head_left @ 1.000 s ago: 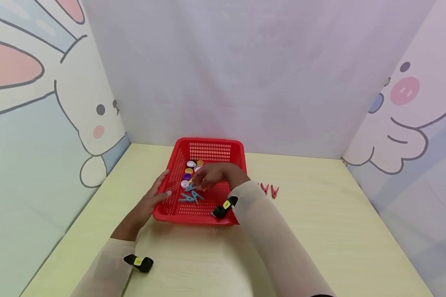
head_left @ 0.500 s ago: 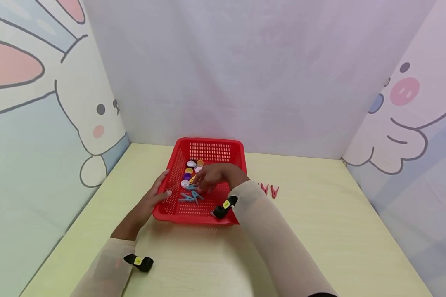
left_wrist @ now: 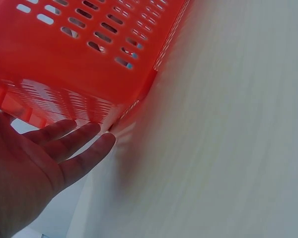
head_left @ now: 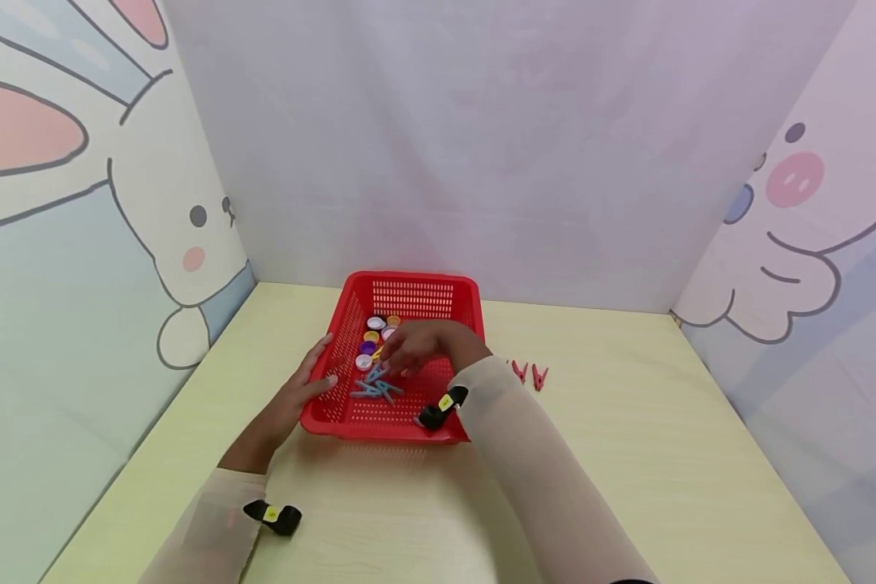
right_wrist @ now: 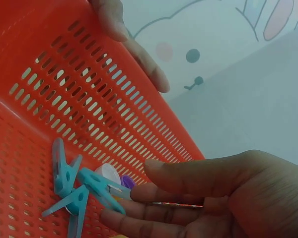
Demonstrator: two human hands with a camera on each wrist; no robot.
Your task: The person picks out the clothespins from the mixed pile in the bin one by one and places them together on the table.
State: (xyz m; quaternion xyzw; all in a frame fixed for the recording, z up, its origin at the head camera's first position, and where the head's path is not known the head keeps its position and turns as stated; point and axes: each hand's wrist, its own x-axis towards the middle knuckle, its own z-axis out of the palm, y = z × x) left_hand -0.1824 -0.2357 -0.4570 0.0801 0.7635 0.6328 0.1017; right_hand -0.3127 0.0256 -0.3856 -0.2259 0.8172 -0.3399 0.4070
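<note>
Over the left rim of a red basket [head_left: 412, 276], the left hand [head_left: 292, 400] grips the side: its thumb lies inside, its fingers outside. In the left wrist view those fingers [left_wrist: 73, 145] spread against the outer wall. The right hand [head_left: 421, 341] reaches inside the basket, palm and part of the floor hidden under it. In the right wrist view its fingertips touch one light blue clothespin [right_wrist: 100, 186], the thumb [right_wrist: 171, 173] standing apart. Other blue clothespins [right_wrist: 63, 173] lie beside it on the basket floor.
White [head_left: 363, 362], purple [head_left: 367, 347] and yellow [head_left: 371, 336] caps lie in the basket's left half, near a yellow piece [head_left: 377, 354] partly behind the right hand. Red clothespins [head_left: 539, 376] lie on the table right of the basket. Walls stand behind and on both sides.
The blue clothespin by the right fingertips has turned and shifted toward the other blue ones, which moved slightly. The left hand and basket have stayed put.
</note>
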